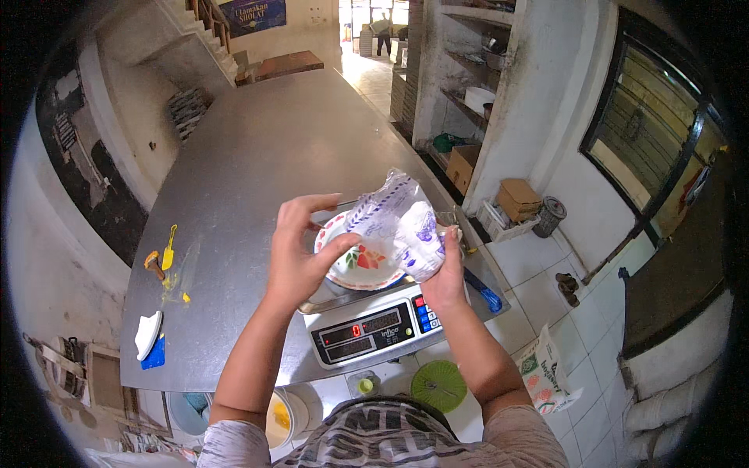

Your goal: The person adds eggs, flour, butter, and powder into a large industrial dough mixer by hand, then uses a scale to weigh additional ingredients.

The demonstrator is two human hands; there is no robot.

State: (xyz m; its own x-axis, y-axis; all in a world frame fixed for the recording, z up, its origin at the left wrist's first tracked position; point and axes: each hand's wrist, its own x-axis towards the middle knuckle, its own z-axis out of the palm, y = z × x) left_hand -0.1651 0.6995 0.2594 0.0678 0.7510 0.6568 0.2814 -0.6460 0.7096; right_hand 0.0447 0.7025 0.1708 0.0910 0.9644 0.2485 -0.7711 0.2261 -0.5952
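Observation:
My right hand [446,273] grips a crumpled white plastic packet [420,240] with purple print, its torn mouth flaring up to the left. Under it, a white bowl [367,274] with a red and green flower pattern rests on the metal pan of a digital scale [367,335]. The scale's red display is lit. Above the bowl's left side, my left hand [300,249] is open, thumb and fingers spread, with nothing visible in it. I cannot tell whether its fingertips touch the bowl or packet. The packet's contents are hidden.
The scale stands at the near edge of a long metal table [257,156]. On its left lie a yellow spatula [168,248], a brown-handled tool [154,265] and a white and blue scraper [148,335]. Buckets [279,420] and a green lid [438,386] are below the near edge.

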